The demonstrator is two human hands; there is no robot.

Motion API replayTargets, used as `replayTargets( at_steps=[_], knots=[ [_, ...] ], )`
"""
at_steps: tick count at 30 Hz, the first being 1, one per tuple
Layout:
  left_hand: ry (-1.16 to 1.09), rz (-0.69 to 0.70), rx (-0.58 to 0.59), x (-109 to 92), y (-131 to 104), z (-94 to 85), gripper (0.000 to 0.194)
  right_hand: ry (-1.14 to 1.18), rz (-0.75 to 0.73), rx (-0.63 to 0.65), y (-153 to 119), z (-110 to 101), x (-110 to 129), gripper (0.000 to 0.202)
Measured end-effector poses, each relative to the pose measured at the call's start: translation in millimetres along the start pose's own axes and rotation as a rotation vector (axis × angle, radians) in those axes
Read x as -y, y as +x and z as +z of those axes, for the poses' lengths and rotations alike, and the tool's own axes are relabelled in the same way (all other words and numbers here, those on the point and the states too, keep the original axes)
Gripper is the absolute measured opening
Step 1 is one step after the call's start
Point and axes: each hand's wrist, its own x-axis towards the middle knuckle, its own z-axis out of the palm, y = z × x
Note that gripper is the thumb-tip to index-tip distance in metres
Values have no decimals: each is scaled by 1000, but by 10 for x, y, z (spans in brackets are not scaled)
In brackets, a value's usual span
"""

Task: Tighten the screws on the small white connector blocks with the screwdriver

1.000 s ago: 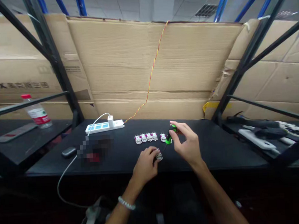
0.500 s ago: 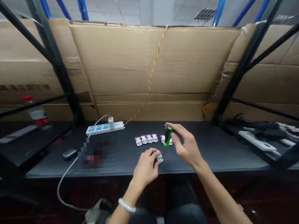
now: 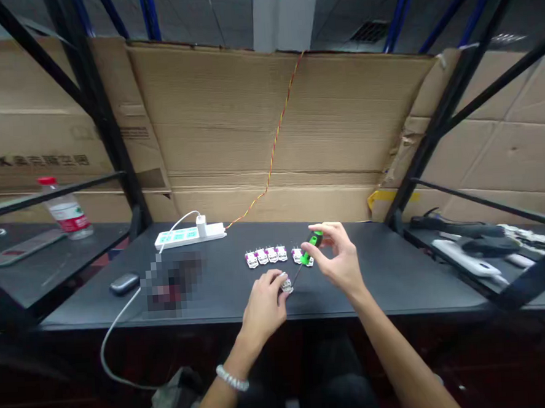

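My left hand (image 3: 265, 300) is closed on a small white part (image 3: 287, 285), pinching it near the front of the dark table. In my right hand (image 3: 338, 255) is a screwdriver (image 3: 311, 248) with a green and black handle, gripped between thumb and fingers. Its thin shaft slants down and left, the tip at the edge of the white part; whether it touches a screw is too small to tell. Behind my hands stands a row of similar white and purple parts (image 3: 266, 255). More such parts (image 3: 296, 255) are partly hidden by the screwdriver.
A white power strip (image 3: 190, 235) with a plug lies at the back left, its cable hanging over the front edge. Near it are a dark mouse-like object (image 3: 125, 284) and a blurred patch. A bottle (image 3: 68, 210) stands far left. Black rack posts (image 3: 428, 139) flank the table.
The screwdriver has tilted further, its handle moving right and its shaft now slanting more. My left hand and the white part have shifted slightly left. The picture has become darker.
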Motion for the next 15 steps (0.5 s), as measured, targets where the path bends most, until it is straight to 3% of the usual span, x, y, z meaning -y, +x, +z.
replayTargets(
  at_steps=[1, 5, 11, 15],
  knots=[
    [3, -3, -4, 7, 0, 10, 35, 48, 4, -4, 17, 19, -56, 34],
    [-2, -14, -18, 14, -4, 28, 37, 324, 19, 208, 98, 103, -302, 45],
    [12, -65, -60, 8, -13, 44, 38, 341, -88, 142, 320, 290, -554, 39],
    [23, -95, -95, 25, -21, 73, 37, 381, -104, 223, 419, 354, -637, 40]
  ],
)
